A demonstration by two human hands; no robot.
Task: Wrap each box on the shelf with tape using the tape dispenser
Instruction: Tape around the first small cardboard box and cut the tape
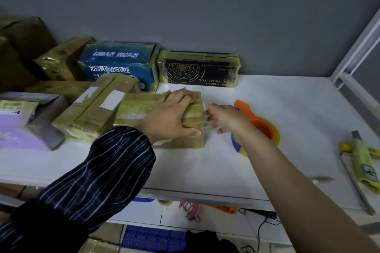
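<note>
Box [144, 107] under way lies near the middle of the shelf [287, 98], already banded in yellowish tape across its top and right end. The left hand [172, 115] grasps it, palm on top with the thumb down the near side. Just right of the box, the right hand [224, 119] reaches for its end, where a clear strand of tape [205, 122] shows. The fingers are spread and blurred, so I cannot tell whether they pinch the strand or only smooth it. The dispenser [265, 127] lies flat on the shelf right of the box, partly behind that hand and held by neither. Most of the work looks done. Behind the box, the black box [197, 70] and blue box [119, 63] shine with tape, and the brown box [96, 109] touching its left side is banded too. Further left, the purple box [24, 129] shows less tape and may remain. That crowd to the left leaves little room to turn the box that way, while the shelf to its right is open as far as a cutter [364, 160] near the edge.
</note>
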